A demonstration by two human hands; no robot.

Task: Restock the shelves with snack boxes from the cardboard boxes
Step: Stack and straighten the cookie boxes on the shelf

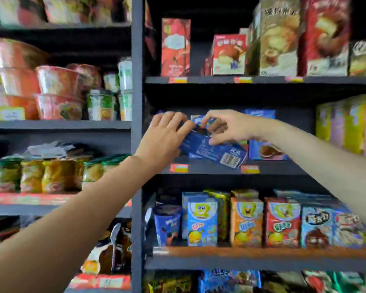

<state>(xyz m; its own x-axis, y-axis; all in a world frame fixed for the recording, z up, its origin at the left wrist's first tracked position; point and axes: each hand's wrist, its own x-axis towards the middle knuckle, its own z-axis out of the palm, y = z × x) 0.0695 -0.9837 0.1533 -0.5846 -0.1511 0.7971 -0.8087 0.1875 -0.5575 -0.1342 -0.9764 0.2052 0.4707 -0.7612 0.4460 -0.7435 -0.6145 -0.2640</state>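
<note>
- Two bare forearms reach in from the picture's 7 and 3 o'clock edges and meet at a dark shelving unit packed with snacks.
- The left hand (166,135) curls its fingers over the upper left end of a blue snack box (215,150), gripping it; the right hand (226,127) pinches the box's top edge between thumb and fingers, so both hands are closed on the same carton.
- The box is dark blue with white print and a white barcode panel at its lower right end. It is tilted, its barcode end dipping toward 4 o'clock over the front lip of the middle shelf (283,169), just above two red-and-yellow price tags.
- Behind it, at 3 o'clock from the box, a blue sandwich-cookie box (266,150) stands upright on the same shelf; yellow and pink cartons (347,125) fill the far right end.
- One shelf down, cartoon-printed biscuit boxes (247,223) in blue, orange and red stand in a row, with a blue snack cup (167,224) at their left.
- The shelf above holds red cake boxes (228,55) and taller cartons.
- Left of the grey upright post (136,144), instant noodle bowls (59,89) are stacked at 10 o'clock, with packaged cups below them.
- The view is blurred, and small print cannot be read.
</note>
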